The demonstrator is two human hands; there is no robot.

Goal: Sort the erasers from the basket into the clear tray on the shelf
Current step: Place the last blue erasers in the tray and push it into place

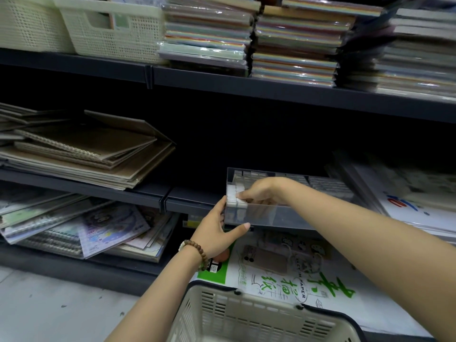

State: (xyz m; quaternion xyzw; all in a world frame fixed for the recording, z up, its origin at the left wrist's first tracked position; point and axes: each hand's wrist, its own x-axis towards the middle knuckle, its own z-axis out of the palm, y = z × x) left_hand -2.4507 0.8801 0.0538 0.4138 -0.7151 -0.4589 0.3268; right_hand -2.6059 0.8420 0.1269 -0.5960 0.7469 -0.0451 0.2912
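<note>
On the dark middle shelf (98, 191), right of its divider, sits the clear tray (283, 215). My left grip (217, 228) clasps the tray's near left corner, thumb along the bottom edge and fingers against the left wall. My right grip (259, 193) reaches in from the right and curls over the white erasers (233, 191) packed in rows at the tray's left end. Nearest me, below both forearms, stands the cream basket (246, 317). A wooden bead bracelet (197, 253) circles my left wrist.
</note>
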